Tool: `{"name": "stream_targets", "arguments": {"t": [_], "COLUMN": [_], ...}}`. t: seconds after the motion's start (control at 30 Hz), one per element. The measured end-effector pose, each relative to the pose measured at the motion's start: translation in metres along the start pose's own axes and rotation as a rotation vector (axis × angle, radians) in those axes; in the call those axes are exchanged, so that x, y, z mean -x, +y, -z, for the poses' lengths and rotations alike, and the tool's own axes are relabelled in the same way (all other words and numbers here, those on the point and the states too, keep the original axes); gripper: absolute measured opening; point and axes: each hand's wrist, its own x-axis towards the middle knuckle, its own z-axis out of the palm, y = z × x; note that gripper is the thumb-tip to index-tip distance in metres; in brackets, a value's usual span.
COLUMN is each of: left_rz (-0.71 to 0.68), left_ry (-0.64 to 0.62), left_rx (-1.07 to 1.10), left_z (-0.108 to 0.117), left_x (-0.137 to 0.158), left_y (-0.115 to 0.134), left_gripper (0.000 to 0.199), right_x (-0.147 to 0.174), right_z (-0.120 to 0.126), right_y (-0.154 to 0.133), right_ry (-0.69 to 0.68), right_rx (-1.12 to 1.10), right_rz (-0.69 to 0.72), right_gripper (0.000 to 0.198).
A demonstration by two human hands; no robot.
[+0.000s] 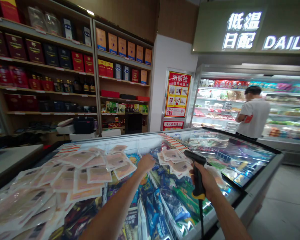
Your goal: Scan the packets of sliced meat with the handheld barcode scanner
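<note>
Scanner [195, 166], black, rigid, likely light; gripped by its handle in right hand [207, 180] over freezer [255, 186]. Left hand [145, 163] reaches among slippery soft packets [120, 163]; grip unclear.

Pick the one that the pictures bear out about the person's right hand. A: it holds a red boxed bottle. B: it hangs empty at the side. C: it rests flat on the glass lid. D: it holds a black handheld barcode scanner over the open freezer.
D: the right hand is wrapped around the grip of a black barcode scanner, its head aimed over the packets in the chest freezer.
</note>
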Motion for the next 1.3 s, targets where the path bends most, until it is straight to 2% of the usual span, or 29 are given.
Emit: {"name": "stream_targets", "arguments": {"t": [0.1,0.17,0.23,0.33,0.4,0.6,0.73,0.83,0.97,1.07,1.2,1.3], "left_rz": [-0.101,-0.098,-0.093,-0.161,-0.219,-0.289,-0.286,-0.255,-0.237,-0.205,-0.006,0.058], "left_ry": [0.093,0.065,-0.020,-0.152,-0.198,-0.197,-0.207,-0.214,-0.166,-0.030,0.235,0.306], "left_rx": [-0.530,-0.695,-0.738,-0.728,-0.754,-0.956,-1.046,-0.998,-0.840,-0.519,0.057,0.214], "left_z": [0.052,0.077,0.090,0.094,0.091,0.085,0.086,0.095,0.113,0.116,0.099,0.084], "left_x": [0.004,0.006,0.007,0.006,0.006,0.009,0.006,-0.001,-0.015,-0.024,-0.029,-0.028], "left_y": [-0.025,-0.039,-0.049,-0.052,-0.048,-0.036,-0.033,-0.027,-0.015,-0.015,-0.029,-0.037], "left_gripper": [0.022,0.030,0.035,0.034,0.033,0.032,0.033,0.034,0.017,0.008,0.006,0.006], "right_x": [0.000,0.000,0.000,0.002,0.004,0.011,0.011,0.012,0.016,0.024,0.035,0.041], "right_z": [-0.004,-0.006,-0.008,-0.010,-0.012,-0.014,-0.018,-0.020,-0.027,-0.036,-0.054,-0.067], "right_y": [0.006,0.010,0.012,0.012,0.011,0.008,0.009,0.009,0.006,0.002,-0.002,0.001], "right_ry": [-0.009,-0.031,-0.045,-0.047,-0.044,-0.035,-0.055,-0.070,-0.094,-0.134,-0.246,-0.331], "right_rx": [0.004,-0.001,-0.004,-0.001,0.006,0.023,0.023,0.019,0.024,0.041,0.002,-0.022], "right_rz": [-0.002,-0.002,-0.010,-0.023,-0.024,-0.043,-0.031,-0.027,-0.023,-0.019,-0.051,-0.083], "right_gripper": [0.028,0.028,0.028,0.027,0.027,0.028,0.025,0.025,0.025,0.026,0.026,0.027]}}
